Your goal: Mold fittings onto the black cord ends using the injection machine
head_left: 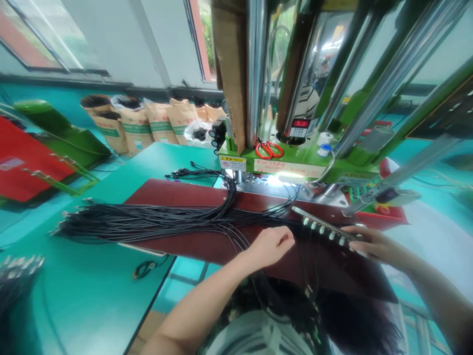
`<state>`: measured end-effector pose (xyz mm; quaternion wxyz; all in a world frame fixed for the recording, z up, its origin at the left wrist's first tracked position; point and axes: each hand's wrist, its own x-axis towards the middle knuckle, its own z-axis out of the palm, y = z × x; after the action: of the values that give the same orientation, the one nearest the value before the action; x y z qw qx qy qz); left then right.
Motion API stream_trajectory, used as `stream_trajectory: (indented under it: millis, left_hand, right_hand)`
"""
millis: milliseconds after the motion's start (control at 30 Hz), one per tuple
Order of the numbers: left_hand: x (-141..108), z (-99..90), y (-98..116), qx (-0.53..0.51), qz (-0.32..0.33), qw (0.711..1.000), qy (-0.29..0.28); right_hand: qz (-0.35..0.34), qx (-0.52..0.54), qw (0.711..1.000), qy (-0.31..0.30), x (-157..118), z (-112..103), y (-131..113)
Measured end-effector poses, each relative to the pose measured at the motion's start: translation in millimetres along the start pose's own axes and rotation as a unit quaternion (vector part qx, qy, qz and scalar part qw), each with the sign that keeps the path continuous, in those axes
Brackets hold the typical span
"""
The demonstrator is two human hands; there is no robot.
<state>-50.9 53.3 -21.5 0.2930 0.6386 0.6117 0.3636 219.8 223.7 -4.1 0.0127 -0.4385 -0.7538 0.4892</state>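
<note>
My left hand (pixel 272 246) is closed over the dark red board (pixel 207 246), near the right part of a long bundle of black cables (pixel 148 222). Whatever its curled fingers hold is too small to make out. On the right, my right hand (pixel 364 241) grips the near end of a metal bar (pixel 325 228) with a row of several silver pieces along its edge. The bar lies tilted over the board's right part. Thin black cables run between the bundle and the lit metal bed (pixel 273 182) of the green machine.
The green machine (pixel 288 160) with upright metal columns stands ahead, red-handled scissors (pixel 269 150) on it. A green table (pixel 96 291) at the left bears a small coiled cable (pixel 144 269). Paper sacks (pixel 136 129) line the wall; a red machine (pixel 25 162) is far left.
</note>
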Motion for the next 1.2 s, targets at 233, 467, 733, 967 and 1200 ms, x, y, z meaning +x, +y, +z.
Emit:
stream_trajectory:
  millis: [233, 467, 733, 967, 1200]
  left_hand:
    - [-13, -13.1, -1, 0.012, 0.005, 0.999, 0.033]
    - [-12, -24.6, -3, -0.046, 0.005, 0.995, 0.083]
    - [41, -35.6, -36, -0.121, -0.050, 0.967, 0.219]
    - [110, -36.9, -56, -0.106, -0.132, 0.979, 0.113]
    - [124, -21.6, -58, -0.058, -0.087, 0.993, 0.051]
  right_hand:
    - [-0.127, -0.167, 0.977, -0.025, 69, 1, -43]
    - [-0.269, -0.254, 0.929, 0.009, 116, 22, -59]
    - [-0.283, -0.183, 0.924, 0.180, 115, 45, -47]
    - [-0.239, -0.169, 0.910, 0.293, 115, 56, -30]
    - [-0.236, -0.181, 0.914, 0.277, 115, 57, -30]
